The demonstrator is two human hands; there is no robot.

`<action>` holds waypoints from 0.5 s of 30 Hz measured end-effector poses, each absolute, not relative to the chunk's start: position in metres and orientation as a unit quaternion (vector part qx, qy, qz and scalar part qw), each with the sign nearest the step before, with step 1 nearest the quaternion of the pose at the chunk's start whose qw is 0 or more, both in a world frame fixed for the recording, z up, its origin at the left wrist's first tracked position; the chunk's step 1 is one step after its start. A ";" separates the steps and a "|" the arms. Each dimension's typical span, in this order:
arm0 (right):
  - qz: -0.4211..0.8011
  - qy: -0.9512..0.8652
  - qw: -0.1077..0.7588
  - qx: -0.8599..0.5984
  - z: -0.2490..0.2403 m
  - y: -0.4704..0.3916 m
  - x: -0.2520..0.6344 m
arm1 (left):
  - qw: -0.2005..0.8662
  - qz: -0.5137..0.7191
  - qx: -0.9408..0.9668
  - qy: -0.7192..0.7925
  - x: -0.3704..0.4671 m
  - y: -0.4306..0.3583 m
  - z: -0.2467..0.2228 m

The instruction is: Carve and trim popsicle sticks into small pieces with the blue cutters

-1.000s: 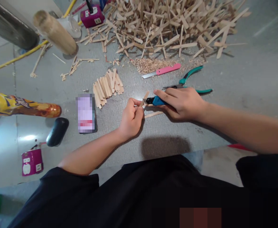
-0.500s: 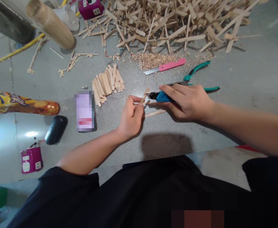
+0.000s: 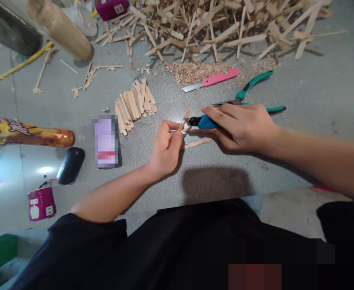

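Note:
Pinched between thumb and fingers, a short wooden craft stick [image 3: 184, 119] tilts up from my left hand [image 3: 166, 149]; another stick lies crosswise beneath it, partly hidden. My right hand [image 3: 245, 125] is wrapped round a blue tool with a black tip [image 3: 205, 121], its exact kind unclear. The black tip is right beside the tilted stick; whether they touch cannot be made out. On the table just below my hands lies a loose craft stick [image 3: 196, 143]. Behind my right hand are pliers with green handles [image 3: 254, 85], spread apart and partly covered.
Crossed-stick pieces make a large pile [image 3: 207, 30] at the back. Before it lie wood chips [image 3: 189, 72] and a pink-handled cutter [image 3: 221, 77]. Leftward are stacked craft sticks [image 3: 134, 102], a phone [image 3: 106, 141], a dark oval case [image 3: 71, 166], a yellow-wrapped bottle [image 3: 28, 132] and a purple socket box [image 3: 41, 204].
The view has shifted slightly. My hands, the tilted stick and the blue tool keep nearly the same positions relative to each other.

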State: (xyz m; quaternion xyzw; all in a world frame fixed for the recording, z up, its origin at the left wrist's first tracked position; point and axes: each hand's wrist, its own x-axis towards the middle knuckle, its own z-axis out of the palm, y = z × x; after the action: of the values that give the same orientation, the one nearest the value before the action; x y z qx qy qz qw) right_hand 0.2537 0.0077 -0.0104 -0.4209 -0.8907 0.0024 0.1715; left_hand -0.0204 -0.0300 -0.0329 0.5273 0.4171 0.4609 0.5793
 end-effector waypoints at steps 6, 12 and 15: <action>0.026 -0.856 0.144 -0.495 0.000 0.015 0.260 | 0.583 0.474 0.516 0.411 -0.018 -0.034 -0.032; 0.070 -0.851 0.150 -0.498 -0.003 0.009 0.253 | 0.552 0.577 0.468 0.378 -0.013 -0.029 -0.029; 0.093 -0.836 0.133 -0.524 -0.001 0.005 0.248 | 0.505 0.632 0.452 0.375 -0.012 -0.025 -0.031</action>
State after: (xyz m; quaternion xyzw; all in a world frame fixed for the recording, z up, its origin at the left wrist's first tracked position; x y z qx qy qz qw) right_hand 0.2479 0.0055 -0.0008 -0.5239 -0.8362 0.0925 0.1332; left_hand -0.0118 -0.0251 -0.0312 0.4518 0.3753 0.6324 0.5051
